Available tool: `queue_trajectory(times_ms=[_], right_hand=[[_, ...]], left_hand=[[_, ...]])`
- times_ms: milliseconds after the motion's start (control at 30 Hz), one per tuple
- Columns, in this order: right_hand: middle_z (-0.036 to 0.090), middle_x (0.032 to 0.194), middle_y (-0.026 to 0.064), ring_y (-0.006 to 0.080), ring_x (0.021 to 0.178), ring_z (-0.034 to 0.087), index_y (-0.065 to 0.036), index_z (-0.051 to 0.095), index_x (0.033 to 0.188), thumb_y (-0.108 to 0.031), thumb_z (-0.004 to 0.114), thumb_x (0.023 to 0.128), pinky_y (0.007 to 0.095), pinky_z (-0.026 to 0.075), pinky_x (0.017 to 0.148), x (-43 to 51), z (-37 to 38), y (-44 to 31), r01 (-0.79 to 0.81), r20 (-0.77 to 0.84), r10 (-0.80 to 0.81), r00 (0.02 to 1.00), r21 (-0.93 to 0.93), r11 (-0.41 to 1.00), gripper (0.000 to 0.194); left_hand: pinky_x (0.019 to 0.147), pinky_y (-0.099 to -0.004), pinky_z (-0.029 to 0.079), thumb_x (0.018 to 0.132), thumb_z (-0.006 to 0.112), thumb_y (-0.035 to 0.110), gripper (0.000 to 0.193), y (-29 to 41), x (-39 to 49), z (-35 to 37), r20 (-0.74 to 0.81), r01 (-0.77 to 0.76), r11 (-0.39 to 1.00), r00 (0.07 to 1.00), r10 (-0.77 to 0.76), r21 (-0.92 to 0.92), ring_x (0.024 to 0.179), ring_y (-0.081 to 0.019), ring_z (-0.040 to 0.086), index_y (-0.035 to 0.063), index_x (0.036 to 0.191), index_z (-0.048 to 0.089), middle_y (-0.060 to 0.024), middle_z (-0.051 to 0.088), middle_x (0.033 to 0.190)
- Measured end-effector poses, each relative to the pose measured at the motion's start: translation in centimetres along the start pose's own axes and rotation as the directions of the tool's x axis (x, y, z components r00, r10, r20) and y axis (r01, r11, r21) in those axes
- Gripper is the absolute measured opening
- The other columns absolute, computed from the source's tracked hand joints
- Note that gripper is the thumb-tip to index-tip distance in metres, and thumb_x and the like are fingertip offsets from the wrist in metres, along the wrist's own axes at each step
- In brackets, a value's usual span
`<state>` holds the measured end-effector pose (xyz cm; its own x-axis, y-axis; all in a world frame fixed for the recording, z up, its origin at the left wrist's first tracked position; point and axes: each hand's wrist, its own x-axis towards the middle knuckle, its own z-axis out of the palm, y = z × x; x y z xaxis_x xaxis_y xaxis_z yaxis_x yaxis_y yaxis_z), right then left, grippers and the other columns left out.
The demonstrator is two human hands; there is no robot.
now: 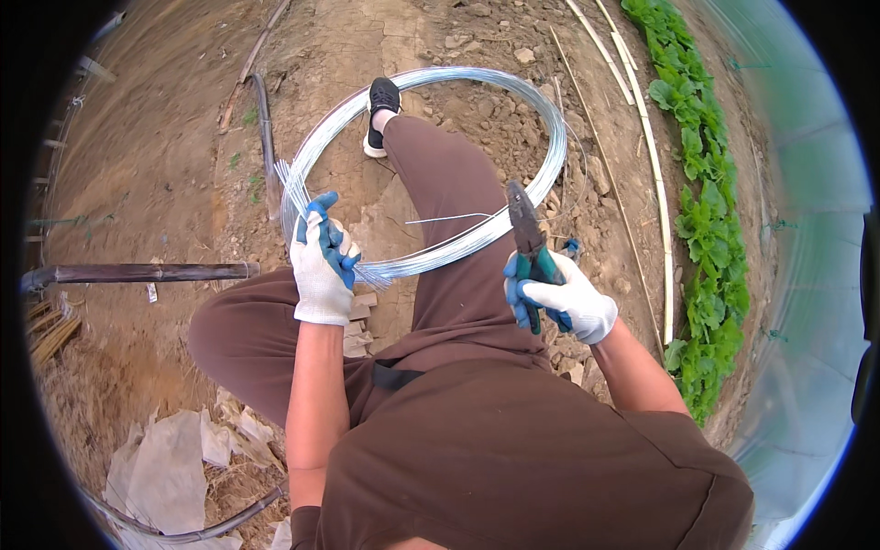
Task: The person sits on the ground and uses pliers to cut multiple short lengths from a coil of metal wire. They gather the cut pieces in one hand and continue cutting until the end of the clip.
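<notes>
A large coil of silvery metal wire (pixel 313 146) rests across my leg and reaches past my shoe. At the coil's left side my left hand (pixel 322 261), in a white and blue work glove, is closed around the wire bundle, whose cut ends fan out above and below it. My right hand (pixel 557 292), gloved alike, holds green-handled pliers (pixel 528 237) with their dark jaws pointing up, over the coil's lower right edge. A single wire end sticks out leftward from the coil near the jaws. Part of the coil is hidden by my left fingers.
Leafy green plants (pixel 711 227) grow in a row at right, beside plastic sheeting (pixel 811 206). Pale wooden strips (pixel 656 165) lie on the soil. A dark bamboo pole (pixel 148 273) lies at left, and torn sheets (pixel 168 467) lie at lower left. Clods of earth (pixel 488 130) are within the coil.
</notes>
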<state>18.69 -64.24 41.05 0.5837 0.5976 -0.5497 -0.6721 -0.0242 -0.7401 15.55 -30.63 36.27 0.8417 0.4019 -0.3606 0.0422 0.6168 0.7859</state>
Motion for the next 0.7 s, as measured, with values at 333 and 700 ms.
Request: queue_trajectory(times_ms=[333,700], right_hand=[[0.067,0.094,0.0025,0.0102,0.082,0.064,-0.004,0.058,0.124,-0.003,0.074,0.086,0.0280,0.054,0.075,9.5,-11.6,8.6,0.176,-0.465,-0.485,0.740,-0.563,0.808,0.041],[0.066,0.090,0.0091,0.0188,0.080,0.064,-0.005,0.059,0.115,-0.002,0.073,0.090,0.0346,0.053,0.077,11.0,-20.7,-1.1,0.120,-0.305,-0.869,0.390,-0.918,0.377,0.029]], left_hand=[[0.051,-0.0236,0.036,0.109,0.054,0.027,0.034,-0.6,-0.2,-0.9,-0.025,0.026,0.999,0.999,-0.026,-0.035,0.057,-0.0071,0.041,0.0024,0.132,0.056,0.0033,0.046,0.075],[0.050,-0.0229,0.034,0.111,0.051,0.029,0.032,1.7,-0.5,-3.9,-0.091,-0.055,0.995,0.995,0.048,-0.082,0.055,-0.0062,0.040,0.0035,0.128,0.058,0.0041,0.044,0.075]])
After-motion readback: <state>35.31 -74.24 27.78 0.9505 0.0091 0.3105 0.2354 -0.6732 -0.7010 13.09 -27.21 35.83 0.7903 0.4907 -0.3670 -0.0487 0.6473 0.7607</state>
